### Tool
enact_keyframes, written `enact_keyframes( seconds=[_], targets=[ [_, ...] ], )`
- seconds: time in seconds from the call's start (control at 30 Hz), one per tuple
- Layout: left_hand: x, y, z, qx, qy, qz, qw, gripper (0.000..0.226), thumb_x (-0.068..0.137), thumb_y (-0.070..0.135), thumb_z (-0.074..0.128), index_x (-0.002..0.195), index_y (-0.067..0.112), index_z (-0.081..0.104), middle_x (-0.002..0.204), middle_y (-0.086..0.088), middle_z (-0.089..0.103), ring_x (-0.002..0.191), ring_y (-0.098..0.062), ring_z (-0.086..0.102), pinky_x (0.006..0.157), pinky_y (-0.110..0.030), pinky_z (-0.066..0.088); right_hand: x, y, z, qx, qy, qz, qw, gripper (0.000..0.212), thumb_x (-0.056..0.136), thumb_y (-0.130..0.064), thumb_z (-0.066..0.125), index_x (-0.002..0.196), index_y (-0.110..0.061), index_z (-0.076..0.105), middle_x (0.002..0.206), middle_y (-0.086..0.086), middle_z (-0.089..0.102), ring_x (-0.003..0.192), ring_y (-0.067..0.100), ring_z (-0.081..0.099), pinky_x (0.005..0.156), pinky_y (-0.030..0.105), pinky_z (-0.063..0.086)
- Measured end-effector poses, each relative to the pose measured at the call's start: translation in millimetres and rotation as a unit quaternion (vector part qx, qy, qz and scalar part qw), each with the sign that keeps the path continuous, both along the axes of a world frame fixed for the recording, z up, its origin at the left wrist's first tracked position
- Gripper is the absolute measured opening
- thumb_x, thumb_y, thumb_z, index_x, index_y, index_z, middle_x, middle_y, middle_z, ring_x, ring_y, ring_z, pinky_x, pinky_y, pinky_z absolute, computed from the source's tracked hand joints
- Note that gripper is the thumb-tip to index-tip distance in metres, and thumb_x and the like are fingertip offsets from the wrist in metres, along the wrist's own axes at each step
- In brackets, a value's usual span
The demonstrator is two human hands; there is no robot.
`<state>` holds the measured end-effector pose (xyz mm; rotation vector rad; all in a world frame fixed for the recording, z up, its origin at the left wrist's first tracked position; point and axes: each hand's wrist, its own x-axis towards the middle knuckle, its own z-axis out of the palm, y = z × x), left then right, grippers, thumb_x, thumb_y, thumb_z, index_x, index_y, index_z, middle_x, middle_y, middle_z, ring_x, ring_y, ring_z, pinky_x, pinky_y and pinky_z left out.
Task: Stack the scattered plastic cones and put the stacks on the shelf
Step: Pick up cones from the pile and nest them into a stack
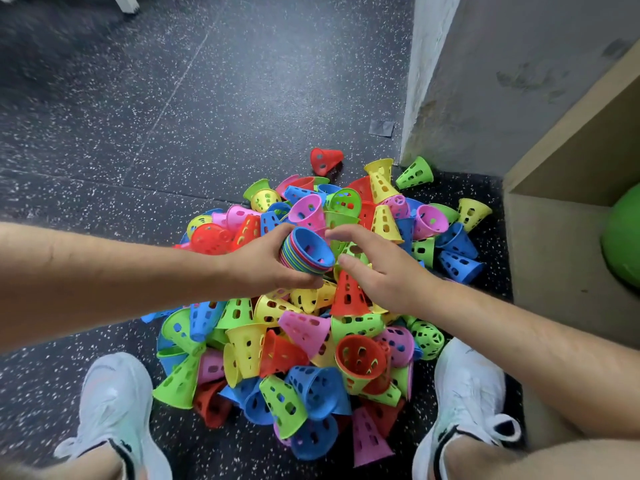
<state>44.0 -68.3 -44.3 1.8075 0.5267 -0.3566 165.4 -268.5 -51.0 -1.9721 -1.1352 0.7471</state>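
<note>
A big heap of perforated plastic cones [301, 337] in red, yellow, green, blue and pink lies on the dark speckled floor between my feet. My left hand [266, 261] grips a short stack of nested cones [306, 251], its blue open mouth facing right. My right hand [377, 271] hovers just right of the stack with fingers loosely spread above a red cone [348, 292] and holds nothing. A wooden shelf [554, 244] stands at the right.
A grey wall corner [436, 98] rises behind the heap. A green ball [623, 237] sits inside the shelf's lower bay. My white shoes [114, 410] [467, 396] flank the heap. A lone red cone [325, 161] lies apart at the back.
</note>
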Motion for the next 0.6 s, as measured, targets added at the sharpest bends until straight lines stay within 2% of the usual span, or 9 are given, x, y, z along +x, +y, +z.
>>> enact_keyframes(
  seconds=[0.13,0.23,0.3,0.37,0.43,0.5,0.57,0.6],
  targets=[
    [-12,-18,-6,0.014,0.013,0.0,1.0,0.06,0.073,0.02,0.094,0.119,0.027,0.055,0.092,0.001,0.073,0.077,-0.013,0.067,0.068,-0.034,0.059,-1,-16,3,-0.039,-0.031,-0.059,0.997,0.033,0.099,-0.015,0.049,0.131,-0.025,0.055,0.13,-0.009,0.058,0.116,0.002,0.049,0.101,0.023,0.038],
    [-22,-30,-8,0.027,0.015,-0.02,0.999,0.066,0.067,0.03,0.097,0.118,0.029,0.055,0.098,-0.001,0.075,0.084,-0.012,0.069,0.075,-0.036,0.059,2,-27,-1,-0.109,-0.074,-0.092,0.987,0.027,0.091,-0.009,0.047,0.109,-0.022,0.061,0.113,-0.003,0.06,0.106,0.016,0.054,0.087,0.033,0.045],
    [-28,-38,-7,0.035,0.017,-0.034,0.999,0.062,0.07,0.028,0.096,0.116,0.029,0.055,0.099,0.0,0.074,0.08,-0.007,0.069,0.078,-0.036,0.06,6,-34,-1,-0.178,-0.096,-0.083,0.976,0.02,0.087,-0.008,0.047,0.096,-0.019,0.061,0.108,0.001,0.058,0.101,0.022,0.054,0.078,0.034,0.042],
    [-32,-45,-5,0.039,0.024,-0.042,0.998,0.06,0.072,0.026,0.095,0.116,0.03,0.055,0.094,0.002,0.073,0.073,-0.004,0.067,0.072,-0.034,0.061,11,-40,1,-0.213,-0.111,-0.077,0.968,0.013,0.087,-0.01,0.05,0.09,-0.017,0.06,0.106,0.001,0.057,0.099,0.023,0.055,0.072,0.032,0.04],
    [-32,-51,-3,0.035,0.036,-0.054,0.997,0.062,0.071,0.026,0.095,0.118,0.029,0.054,0.092,0.003,0.072,0.068,-0.003,0.065,0.064,-0.028,0.059,16,-48,2,-0.235,-0.119,-0.071,0.962,0.01,0.085,-0.014,0.059,0.093,-0.019,0.056,0.109,0.0,0.054,0.097,0.022,0.054,0.069,0.033,0.04],
    [-31,-54,-3,0.035,0.043,-0.066,0.996,0.064,0.069,0.029,0.096,0.118,0.031,0.055,0.096,0.002,0.073,0.072,-0.004,0.067,0.065,-0.028,0.059,17,-53,0,-0.265,-0.118,-0.028,0.957,0.025,0.082,-0.016,0.067,0.1,-0.022,0.051,0.113,-0.001,0.051,0.089,0.019,0.053,0.063,0.031,0.04],
    [-28,-54,-4,0.04,0.051,-0.074,0.995,0.067,0.065,0.038,0.098,0.117,0.036,0.055,0.102,0.0,0.074,0.081,-0.01,0.07,0.073,-0.04,0.064,16,-56,-6,-0.275,-0.116,0.023,0.954,0.035,0.08,-0.018,0.073,0.103,-0.025,0.048,0.115,-0.003,0.047,0.085,0.017,0.053,0.061,0.031,0.042],
    [-26,-54,-4,0.041,0.055,-0.077,0.995,0.069,0.062,0.042,0.098,0.116,0.038,0.055,0.103,-0.002,0.075,0.083,-0.014,0.07,0.078,-0.045,0.062,14,-57,-10,-0.267,-0.122,0.042,0.955,0.038,0.079,-0.019,0.076,0.102,-0.026,0.047,0.115,-0.003,0.046,0.089,0.018,0.053,0.068,0.033,0.046]
  ],
)
